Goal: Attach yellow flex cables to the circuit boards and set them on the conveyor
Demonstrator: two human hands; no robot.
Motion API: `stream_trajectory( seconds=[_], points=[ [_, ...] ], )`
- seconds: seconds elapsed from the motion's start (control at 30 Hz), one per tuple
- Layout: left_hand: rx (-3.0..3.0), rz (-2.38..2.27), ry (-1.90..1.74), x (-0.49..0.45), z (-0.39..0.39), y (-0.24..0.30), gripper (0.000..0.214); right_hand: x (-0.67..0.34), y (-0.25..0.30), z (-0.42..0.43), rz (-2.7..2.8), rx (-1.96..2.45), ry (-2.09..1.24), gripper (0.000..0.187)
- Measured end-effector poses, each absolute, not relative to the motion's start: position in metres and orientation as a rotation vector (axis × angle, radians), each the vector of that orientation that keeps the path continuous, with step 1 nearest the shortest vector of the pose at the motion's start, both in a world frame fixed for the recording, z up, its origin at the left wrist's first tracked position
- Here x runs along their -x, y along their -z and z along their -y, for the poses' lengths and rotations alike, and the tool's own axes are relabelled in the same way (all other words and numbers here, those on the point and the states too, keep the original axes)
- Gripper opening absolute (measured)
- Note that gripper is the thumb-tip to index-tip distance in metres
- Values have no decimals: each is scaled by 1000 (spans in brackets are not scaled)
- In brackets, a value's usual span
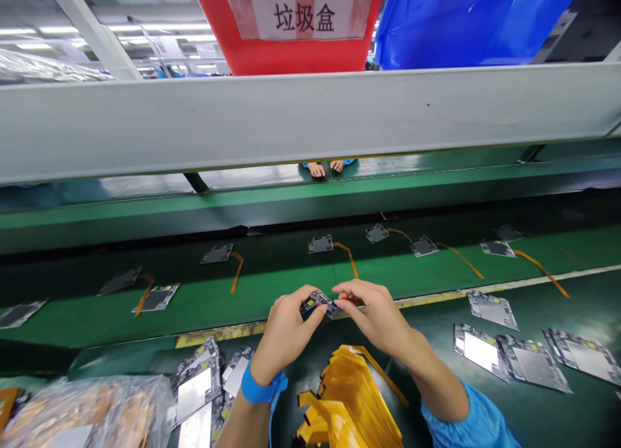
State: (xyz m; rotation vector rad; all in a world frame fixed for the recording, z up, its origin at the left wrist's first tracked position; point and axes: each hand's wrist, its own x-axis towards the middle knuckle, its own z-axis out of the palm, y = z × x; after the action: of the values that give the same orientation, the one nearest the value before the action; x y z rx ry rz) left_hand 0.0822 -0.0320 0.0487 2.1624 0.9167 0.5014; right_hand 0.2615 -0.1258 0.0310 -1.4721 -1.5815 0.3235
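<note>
My left hand (290, 328) grips a small dark circuit board (320, 304) between thumb and fingers, tilted above the bench's back edge. At the board's right end, my right hand (371, 312) pinches a sliver of orange flex cable (358, 301), mostly hidden by the fingers. Whether the cable is joined to the board cannot be seen. Below both hands lies a stack of orange-yellow flex cables (356, 396). A blue wrist strap (263, 386) circles my left wrist. Left of the stack are several loose circuit boards (196, 377).
Across the front runs a green conveyor belt (281, 280), carrying several boards with orange cables (321, 244). More boards (531, 361) lie at right. A plastic bag (97, 409) sits at lower left. Overhead, a grey shelf (301, 118) bears red (301, 57) and blue bins (460, 28). Another person's hands (317, 170) show beyond.
</note>
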Motion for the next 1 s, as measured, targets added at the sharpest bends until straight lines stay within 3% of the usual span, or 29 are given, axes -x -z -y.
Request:
stream_trajectory(
  seconds=[1.0],
  points=[
    [-2107, -977, -501, -91, 34, -45, 11, -265, -30, 125, 1573, 1522, -496, 14]
  ],
)
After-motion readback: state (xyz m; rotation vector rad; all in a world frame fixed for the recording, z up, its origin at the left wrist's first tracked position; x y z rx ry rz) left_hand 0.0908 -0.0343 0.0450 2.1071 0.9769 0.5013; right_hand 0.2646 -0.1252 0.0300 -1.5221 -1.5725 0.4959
